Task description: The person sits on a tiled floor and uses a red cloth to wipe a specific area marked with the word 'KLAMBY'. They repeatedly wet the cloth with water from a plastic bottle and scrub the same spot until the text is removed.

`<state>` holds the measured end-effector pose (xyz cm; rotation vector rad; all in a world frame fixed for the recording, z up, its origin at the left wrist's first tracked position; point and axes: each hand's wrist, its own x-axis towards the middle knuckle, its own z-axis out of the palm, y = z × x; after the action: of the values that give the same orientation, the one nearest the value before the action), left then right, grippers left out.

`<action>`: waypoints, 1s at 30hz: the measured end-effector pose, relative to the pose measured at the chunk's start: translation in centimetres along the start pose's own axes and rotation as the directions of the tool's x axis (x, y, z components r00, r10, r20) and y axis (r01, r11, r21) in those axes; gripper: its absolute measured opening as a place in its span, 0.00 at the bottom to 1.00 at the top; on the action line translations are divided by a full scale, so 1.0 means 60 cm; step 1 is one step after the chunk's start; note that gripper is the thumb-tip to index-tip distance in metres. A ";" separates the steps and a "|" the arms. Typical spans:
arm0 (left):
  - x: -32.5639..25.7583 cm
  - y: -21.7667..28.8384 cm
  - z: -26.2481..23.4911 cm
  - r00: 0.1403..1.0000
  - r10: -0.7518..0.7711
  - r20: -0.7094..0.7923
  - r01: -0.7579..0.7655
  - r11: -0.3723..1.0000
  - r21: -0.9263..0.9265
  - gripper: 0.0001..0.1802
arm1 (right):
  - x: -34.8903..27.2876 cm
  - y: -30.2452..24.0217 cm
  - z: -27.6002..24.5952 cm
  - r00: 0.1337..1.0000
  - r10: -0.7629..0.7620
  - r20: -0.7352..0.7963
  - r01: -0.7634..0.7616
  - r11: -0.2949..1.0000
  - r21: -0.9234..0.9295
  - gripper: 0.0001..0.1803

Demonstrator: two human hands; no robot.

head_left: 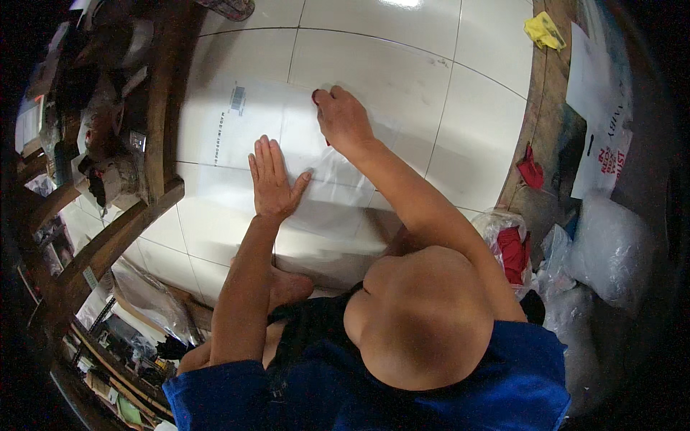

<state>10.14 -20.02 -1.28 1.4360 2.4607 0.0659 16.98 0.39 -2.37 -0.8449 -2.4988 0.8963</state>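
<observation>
A translucent plastic bag, printed with a line of dark lettering and a barcode, lies flat on the pale tiled floor. My left hand rests palm down on it, fingers stretched out and thumb apart. Farther up and to the right, my right hand presses on the bag with curled fingers. Bits of a red cloth peek out at its fingertips and under its palm; most of the cloth is hidden by the hand. Creases and shine run through the plastic below my right hand.
A wooden frame with cluttered shelves stands at left. Along the right runs a wooden beam bearing a yellow crumpled piece and a red scrap. Bulging clear bags and a bag of red cloth sit at lower right.
</observation>
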 end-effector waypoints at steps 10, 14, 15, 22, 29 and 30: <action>-0.007 -0.013 -0.016 1.000 -0.003 0.016 0.003 1.000 -0.023 0.53 | -0.094 0.076 -0.129 0.967 0.248 -0.068 -0.252 0.966 -0.063 0.08; 0.007 -0.010 -0.020 0.999 0.022 -0.031 -0.024 0.996 -0.083 0.48 | -0.107 0.090 -0.155 0.952 0.286 -0.108 -0.292 0.956 -0.036 0.07; 0.013 -0.010 -0.019 0.997 0.041 -0.073 -0.047 0.995 -0.092 0.47 | -0.103 0.092 -0.158 0.949 0.284 -0.136 -0.287 0.958 0.000 0.08; 0.167 0.009 -0.036 0.973 0.213 -0.091 -0.224 0.966 -0.128 0.38 | -0.023 0.008 -0.059 0.986 0.166 -0.021 -0.163 0.982 0.098 0.10; 0.172 0.020 -0.024 0.988 0.150 -0.034 -0.150 0.988 0.022 0.43 | -0.074 0.072 -0.114 0.966 0.252 -0.062 -0.254 0.967 -0.026 0.07; 0.172 0.020 -0.026 0.988 0.148 -0.034 -0.147 0.989 0.021 0.44 | -0.081 0.080 -0.129 0.961 0.262 -0.086 -0.267 0.963 -0.046 0.07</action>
<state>5.99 -10.39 -1.89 1.6366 2.3847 0.1004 26.55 3.76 -0.47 -1.2319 -2.3894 0.8575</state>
